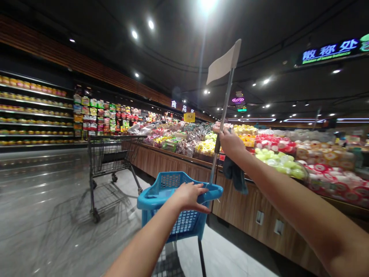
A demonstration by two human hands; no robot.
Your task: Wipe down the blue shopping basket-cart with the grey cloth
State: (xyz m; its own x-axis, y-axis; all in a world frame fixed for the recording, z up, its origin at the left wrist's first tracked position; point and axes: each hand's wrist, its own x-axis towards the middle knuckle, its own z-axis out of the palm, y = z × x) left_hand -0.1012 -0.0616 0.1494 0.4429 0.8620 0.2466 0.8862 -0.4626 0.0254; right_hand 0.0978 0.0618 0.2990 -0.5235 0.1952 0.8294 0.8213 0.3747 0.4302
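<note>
Ok, L hand (191,196) is sitting fingers-wide, palm down, at R rim of blue cart (186,225), contact unclear. Up & R of cart, R arm (288,198) is reaching fwd, R hand (230,141) gripping flag pole (226,98), grey cloth (235,175) hanging below.

We see smooth, moderately glossy blue plastic in the basket (157,202), with a lattice of openings moulded into its walls. The pole (227,92) looks like polished metal; the white flag (220,67) at its top is smooth and matt, though we cannot tell whether it is plastic or cloth. We find the rag (235,173) to be soft, matt cloth. Dark metal wire forms the cart (113,157). Wood-grain panels face the surface (239,200), shiny clear film wraps the packets (273,161), and the floor (23,200) gleams, smooth and polished.
</note>
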